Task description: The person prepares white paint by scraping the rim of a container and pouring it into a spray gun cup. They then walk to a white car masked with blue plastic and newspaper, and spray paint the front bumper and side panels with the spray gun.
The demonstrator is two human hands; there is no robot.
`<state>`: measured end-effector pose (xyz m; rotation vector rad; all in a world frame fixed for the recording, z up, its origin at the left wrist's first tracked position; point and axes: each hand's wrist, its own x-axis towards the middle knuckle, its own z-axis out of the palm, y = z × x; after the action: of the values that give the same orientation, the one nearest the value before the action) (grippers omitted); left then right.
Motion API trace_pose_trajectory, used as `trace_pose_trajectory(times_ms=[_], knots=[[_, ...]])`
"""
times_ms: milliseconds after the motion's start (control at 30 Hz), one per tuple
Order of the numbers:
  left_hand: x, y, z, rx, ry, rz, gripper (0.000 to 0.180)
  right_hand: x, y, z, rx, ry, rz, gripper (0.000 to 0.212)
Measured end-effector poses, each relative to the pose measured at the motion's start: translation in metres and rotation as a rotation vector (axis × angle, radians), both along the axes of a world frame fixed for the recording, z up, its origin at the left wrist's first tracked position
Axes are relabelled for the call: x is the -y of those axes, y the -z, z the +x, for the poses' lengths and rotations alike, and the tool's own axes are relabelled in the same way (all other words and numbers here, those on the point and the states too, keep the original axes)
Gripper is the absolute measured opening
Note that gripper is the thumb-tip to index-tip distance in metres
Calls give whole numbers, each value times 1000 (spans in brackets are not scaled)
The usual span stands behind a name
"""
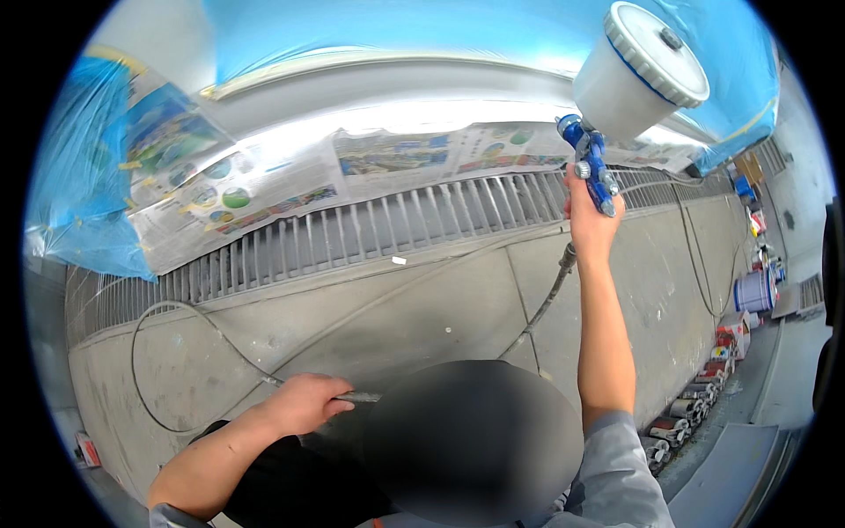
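Note:
My right hand (591, 216) is wrapped round the handle of a blue spray gun (591, 158), held out ahead on the right. On top of the gun sits a white paint cup (620, 84) with a ribbed, pale lid (658, 53). A dark air hose (550, 295) hangs down from below that hand. Lower left, my left hand (304, 405) is closed round a stretch of hose (359, 397) near my body. Ahead of the gun runs a shiny pale body panel (396, 114), edged by blue masking film (370, 26) above and taped newspaper (299, 176) below.
A slatted metal floor grate (370, 211) runs beneath the panel. Hose loops (136, 352) lie on the concrete floor (396, 308) at left, with more hose (695, 255) at right. Several cans (687, 409) and a white-blue bucket (754, 290) line the right wall. A blurred dark round shape (471, 440) hides the lower middle.

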<state>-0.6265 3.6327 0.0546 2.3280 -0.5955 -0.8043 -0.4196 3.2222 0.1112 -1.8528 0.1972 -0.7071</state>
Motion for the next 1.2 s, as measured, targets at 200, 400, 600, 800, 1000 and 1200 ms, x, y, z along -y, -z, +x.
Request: trace_pose_trajectory(times_ms=[200,400,600,800,1000,1200], knots=[[-43,8,-15,-86,102,59,28,-83,-20,-23,-103,-49,-58,33],[-79,5,-27,-104,157,106,26,-165,-21,-32,-70,-200,-31,39],[-109,3,-43,-135,154,124,25,-244,-20,-42,-62,-337,-14,41],[-127,0,-57,-151,113,121,26,-304,-4,-38,13,-446,-29,41],[-133,-7,-62,-138,105,95,26,-351,1,-36,49,-641,31,41],[-124,-20,-58,-159,-10,95,27,-366,16,-17,-111,-772,1,42]])
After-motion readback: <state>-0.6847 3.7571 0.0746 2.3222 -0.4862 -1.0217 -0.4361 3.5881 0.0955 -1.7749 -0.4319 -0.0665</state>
